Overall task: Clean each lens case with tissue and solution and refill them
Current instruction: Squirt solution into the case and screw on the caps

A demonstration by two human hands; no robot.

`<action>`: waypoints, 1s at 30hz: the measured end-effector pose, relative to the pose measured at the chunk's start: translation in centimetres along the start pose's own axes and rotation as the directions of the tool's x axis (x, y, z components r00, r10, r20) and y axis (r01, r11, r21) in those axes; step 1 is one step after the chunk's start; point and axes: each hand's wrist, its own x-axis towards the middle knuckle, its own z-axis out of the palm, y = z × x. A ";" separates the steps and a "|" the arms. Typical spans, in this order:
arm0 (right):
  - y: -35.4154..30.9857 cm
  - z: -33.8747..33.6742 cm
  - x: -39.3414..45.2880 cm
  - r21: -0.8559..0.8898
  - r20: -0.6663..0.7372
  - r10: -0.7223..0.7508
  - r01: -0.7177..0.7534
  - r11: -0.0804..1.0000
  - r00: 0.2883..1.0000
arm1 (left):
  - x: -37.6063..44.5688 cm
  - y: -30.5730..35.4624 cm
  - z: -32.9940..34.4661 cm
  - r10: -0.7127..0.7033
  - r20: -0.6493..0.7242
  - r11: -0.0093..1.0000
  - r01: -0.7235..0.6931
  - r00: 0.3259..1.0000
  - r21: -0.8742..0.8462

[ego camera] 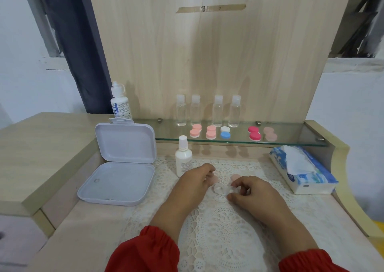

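Note:
A clear lens case [219, 188] lies open on the lace mat [218, 230] between my hands. My left hand [193, 181] has curled fingertips pinching a pale pink cap [215, 180] at the case's left side. A second pale pink cap [235, 176] lies loose just beyond my right hand [254, 191], whose index finger and thumb pinch the case's right end. A small white solution bottle [183, 157] stands capped just behind my left hand. The blue tissue box [301, 170] sits at the right with a tissue sticking up.
An open white plastic box [124, 163] stands at the left, and a larger solution bottle [120, 103] behind it. The glass shelf [291, 141] carries several clear bottles [217, 111] and several closed lens cases in pink [195, 130], white-blue [225, 132] and red [254, 133].

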 end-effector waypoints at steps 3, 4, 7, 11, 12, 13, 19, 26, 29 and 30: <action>0.0 0.0 0.0 0.006 -0.002 0.004 -0.004 1.000 1.000 | 0.0 -0.1 0.1 0.026 -0.034 0.999 -0.025 0.999 0.037; 0.1 0.0 0.0 0.010 -0.001 0.004 -0.004 1.000 1.000 | 0.0 -0.1 0.2 0.046 -0.036 0.997 -0.044 0.998 0.056; 0.1 0.0 0.1 0.013 0.000 0.009 -0.009 1.000 1.000 | 0.2 -0.5 0.4 0.122 -0.034 0.985 -0.117 0.992 0.124; 0.2 0.1 0.2 0.007 -0.001 0.007 -0.007 1.000 1.000 | 0.3 -1.0 0.9 0.179 0.022 0.967 -0.180 0.984 0.182; 0.2 0.0 0.2 0.008 -0.001 0.005 -0.005 1.000 1.000 | 0.2 -1.1 1.0 0.181 0.029 0.964 -0.183 0.983 0.194; 0.2 0.0 0.2 0.009 0.000 0.004 -0.004 1.000 1.000 | 0.2 -1.3 1.2 0.184 0.027 0.961 -0.185 0.983 0.208; 0.3 0.1 0.2 0.007 -0.003 0.005 -0.005 1.000 1.000 | 0.4 -1.0 1.1 0.150 0.038 0.965 -0.155 0.988 0.214; 0.5 0.4 0.4 -0.007 -0.018 0.014 -0.014 1.000 1.000 | -0.2 0.3 0.2 0.032 -0.060 0.995 -0.037 0.998 -0.090; 0.6 0.5 0.6 -0.015 -0.028 0.012 -0.012 1.000 1.000 | -0.4 0.8 0.5 0.080 -0.017 0.994 -0.081 0.997 -0.069; 0.6 0.5 0.6 -0.014 -0.030 0.011 -0.011 1.000 1.000 | -0.5 0.8 0.7 0.090 -0.004 0.995 -0.090 0.996 -0.050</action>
